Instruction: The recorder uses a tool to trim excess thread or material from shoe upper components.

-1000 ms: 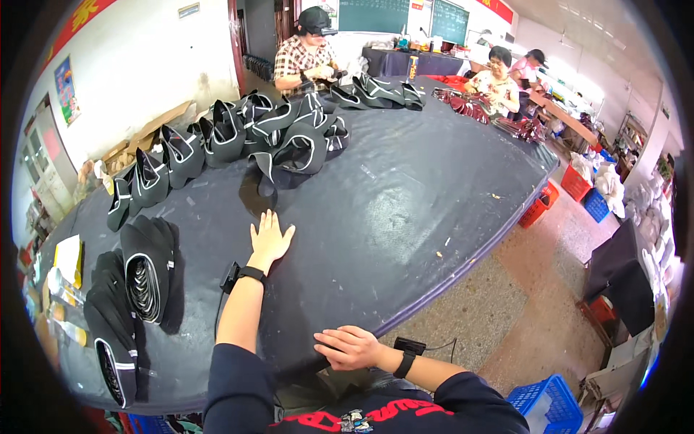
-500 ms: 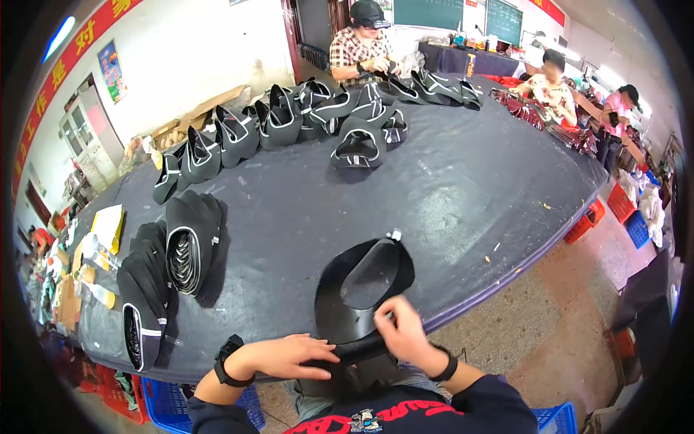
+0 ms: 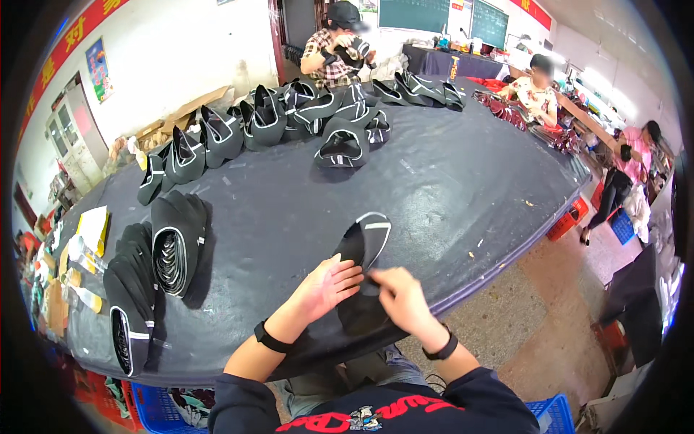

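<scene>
A black shoe upper [image 3: 354,242] with a pale edging strip stands tilted on the dark table in front of me. My left hand [image 3: 325,288] is against its near left side, palm turned up and fingers stretched out together. On its near right side, the curled fingers of my right hand [image 3: 406,300] pinch the edge of the upper, slightly smeared by motion. The lower part of the upper is dark and partly hidden between my hands. Both wrists wear black bands.
Two nested stacks of black uppers [image 3: 177,242] lie at the left, near bottles and a yellow packet [image 3: 94,230]. More uppers [image 3: 264,119] line the table's far side. Two people sit beyond; another stands at right. Baskets [image 3: 567,219] stand beside the table's right edge.
The upper has been turned, and its wide opening no longer faces me. My left hand has moved up and right from the table edge and turned palm up. The view has shifted slightly.
</scene>
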Demonstrator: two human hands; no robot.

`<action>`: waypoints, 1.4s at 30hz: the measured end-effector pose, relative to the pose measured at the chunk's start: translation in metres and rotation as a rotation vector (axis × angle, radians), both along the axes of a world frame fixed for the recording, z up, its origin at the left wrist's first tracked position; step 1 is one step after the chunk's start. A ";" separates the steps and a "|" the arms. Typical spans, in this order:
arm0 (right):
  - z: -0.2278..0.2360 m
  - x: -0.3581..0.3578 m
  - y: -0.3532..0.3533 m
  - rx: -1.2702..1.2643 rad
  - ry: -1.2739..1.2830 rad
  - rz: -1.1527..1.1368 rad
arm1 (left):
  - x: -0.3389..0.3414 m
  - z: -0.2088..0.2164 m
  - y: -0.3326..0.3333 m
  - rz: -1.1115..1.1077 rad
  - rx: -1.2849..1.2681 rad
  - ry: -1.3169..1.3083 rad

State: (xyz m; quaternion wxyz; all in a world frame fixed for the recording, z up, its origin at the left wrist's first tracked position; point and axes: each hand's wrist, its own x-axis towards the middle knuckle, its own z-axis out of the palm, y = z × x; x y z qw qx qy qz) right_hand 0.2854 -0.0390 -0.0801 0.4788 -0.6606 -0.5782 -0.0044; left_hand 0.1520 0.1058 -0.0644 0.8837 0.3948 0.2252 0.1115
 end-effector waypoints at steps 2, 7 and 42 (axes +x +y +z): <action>0.011 -0.021 -0.013 -0.027 -0.248 0.231 | -0.002 -0.006 0.000 0.012 -0.094 -0.096; 0.014 -0.043 -0.031 -0.154 -0.341 0.465 | -0.022 0.015 -0.010 -0.133 -0.121 -0.213; 0.112 -0.015 -0.008 0.292 -0.246 0.445 | -0.082 0.061 -0.078 0.003 0.308 -0.279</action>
